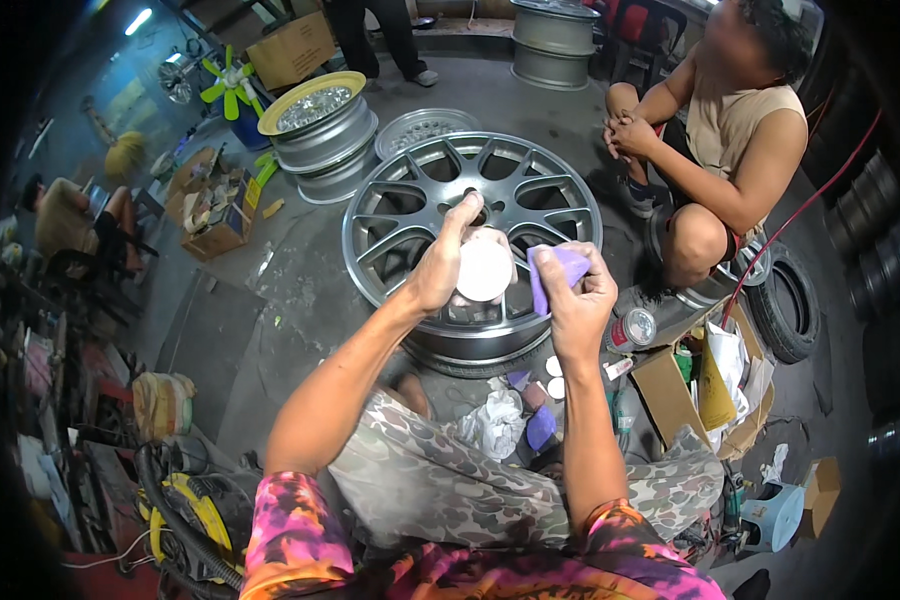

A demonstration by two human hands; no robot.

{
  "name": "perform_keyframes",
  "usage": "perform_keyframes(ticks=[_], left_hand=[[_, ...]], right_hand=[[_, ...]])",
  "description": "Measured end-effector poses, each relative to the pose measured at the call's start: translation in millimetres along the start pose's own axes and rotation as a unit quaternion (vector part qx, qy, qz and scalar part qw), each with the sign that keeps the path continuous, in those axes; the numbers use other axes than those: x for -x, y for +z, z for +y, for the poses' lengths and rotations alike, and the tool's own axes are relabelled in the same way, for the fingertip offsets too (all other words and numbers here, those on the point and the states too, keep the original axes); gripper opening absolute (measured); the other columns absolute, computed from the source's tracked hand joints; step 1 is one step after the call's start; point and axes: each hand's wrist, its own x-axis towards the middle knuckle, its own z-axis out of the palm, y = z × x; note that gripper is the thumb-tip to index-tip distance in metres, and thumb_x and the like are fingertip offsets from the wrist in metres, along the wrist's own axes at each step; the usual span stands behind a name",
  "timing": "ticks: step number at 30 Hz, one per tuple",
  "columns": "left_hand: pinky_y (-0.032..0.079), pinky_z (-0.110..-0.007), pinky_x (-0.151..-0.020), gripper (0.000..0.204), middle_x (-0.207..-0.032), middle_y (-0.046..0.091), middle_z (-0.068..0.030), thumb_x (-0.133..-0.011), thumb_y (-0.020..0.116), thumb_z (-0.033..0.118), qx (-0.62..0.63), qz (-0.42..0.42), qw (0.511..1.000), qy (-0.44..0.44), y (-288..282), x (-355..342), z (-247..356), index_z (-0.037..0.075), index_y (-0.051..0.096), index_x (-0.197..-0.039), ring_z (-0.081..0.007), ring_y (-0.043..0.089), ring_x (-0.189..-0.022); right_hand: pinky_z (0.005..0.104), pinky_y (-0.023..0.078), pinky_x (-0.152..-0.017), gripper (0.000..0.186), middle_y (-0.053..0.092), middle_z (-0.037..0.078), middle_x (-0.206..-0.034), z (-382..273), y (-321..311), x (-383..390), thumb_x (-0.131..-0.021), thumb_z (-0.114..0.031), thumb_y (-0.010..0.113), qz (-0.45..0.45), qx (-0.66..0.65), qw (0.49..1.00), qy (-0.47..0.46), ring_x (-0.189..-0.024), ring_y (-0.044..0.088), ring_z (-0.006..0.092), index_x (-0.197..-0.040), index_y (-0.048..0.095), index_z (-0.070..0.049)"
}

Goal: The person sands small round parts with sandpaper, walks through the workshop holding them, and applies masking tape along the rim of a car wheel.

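Note:
My left hand (440, 262) grips a white round disc (485, 272), its flat face turned up toward me, with the thumb stretched out past it toward the wheel's hub. Beside it, my right hand (582, 295) pinches a folded purple sheet that looks like sandpaper (555, 272) between thumb and fingers. Both hands hover over the near half of a grey multi-spoke wheel rim (385, 200), which lies face up in front of me. The disc and my hands hide part of its near spokes. Whether the purple sheet touches the disc I cannot tell.
Purple scraps (541, 427), small white discs (555, 388) and crumpled white paper (493, 422) litter the floor before my knees. A can (633, 328) and an open carton (670, 392) stand right. A person (740, 150) crouches at far right. Stacked rims (322, 150) stand far left.

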Motion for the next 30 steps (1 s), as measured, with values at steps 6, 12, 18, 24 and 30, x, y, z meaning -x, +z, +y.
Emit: perform_keyframes(ticks=[6, 12, 18, 24, 30], left_hand=[[0.046, -0.024, -0.041, 0.090, -0.064, 0.062, -0.0087, -0.093, 0.015, 0.077, -0.026, 0.007, 0.999, -0.040, 2.3, -1.3, -3.5, 0.001, 0.063, -0.082, -0.0151, 0.059, -0.047], [0.049, -0.023, -0.054, 0.078, -0.074, 0.063, -0.0042, -0.098, 0.025, 0.071, -0.017, 0.015, 0.999, -0.034, -3.0, -3.9, -10.5, 0.002, 0.062, -0.102, -0.0109, 0.062, -0.062], [0.048, -0.022, -0.057, 0.074, -0.079, 0.062, -0.0043, -0.100, 0.027, 0.066, -0.093, 0.019, 0.996, 0.003, 3.1, -9.4, -21.8, 0.001, 0.049, -0.128, -0.0078, 0.060, -0.067], [0.050, -0.023, -0.066, 0.079, -0.092, 0.065, -0.0071, -0.102, 0.024, 0.064, -0.121, 0.015, 0.992, 0.018, -0.7, -10.0, -19.6, -0.003, 0.038, -0.140, -0.0105, 0.063, -0.078], [0.051, -0.025, -0.074, 0.080, -0.097, 0.065, -0.0089, -0.102, 0.024, 0.064, -0.065, -0.057, 0.993, -0.086, -0.8, -0.1, -8.7, -0.003, 0.032, -0.146, -0.0109, 0.061, -0.085]], right_hand=[[0.0187, 0.036, -0.051, 0.018, 0.057, -0.005, -0.065, -4.3, 2.3, 9.3, -0.084, -0.011, 0.078, -0.061, 0.126, 0.989, -0.041, -0.058, 0.048, 0.0007, -0.079, 0.063, -0.002], [0.0196, 0.035, -0.050, 0.021, 0.054, -0.004, -0.063, -15.0, 12.2, 12.7, -0.084, -0.010, 0.078, -0.066, 0.113, 0.991, -0.031, -0.056, 0.046, 0.0011, -0.076, 0.060, -0.002], [0.0218, 0.031, -0.049, 0.025, 0.051, -0.005, -0.063, -26.2, 17.6, -0.5, -0.085, -0.012, 0.077, -0.068, 0.125, 0.989, -0.035, -0.057, 0.041, 0.0012, -0.074, 0.056, -0.003], [0.0211, 0.030, -0.050, 0.026, 0.050, -0.006, -0.066, -17.4, 6.7, 7.4, -0.085, -0.013, 0.078, -0.075, 0.119, 0.990, -0.010, -0.059, 0.039, 0.0010, -0.074, 0.055, -0.005], [0.0208, 0.030, -0.048, 0.027, 0.050, -0.007, -0.068, -15.3, 0.0, 21.2, -0.085, -0.015, 0.078, -0.075, 0.086, 0.992, 0.056, -0.059, 0.039, 0.0002, -0.073, 0.055, -0.006]])
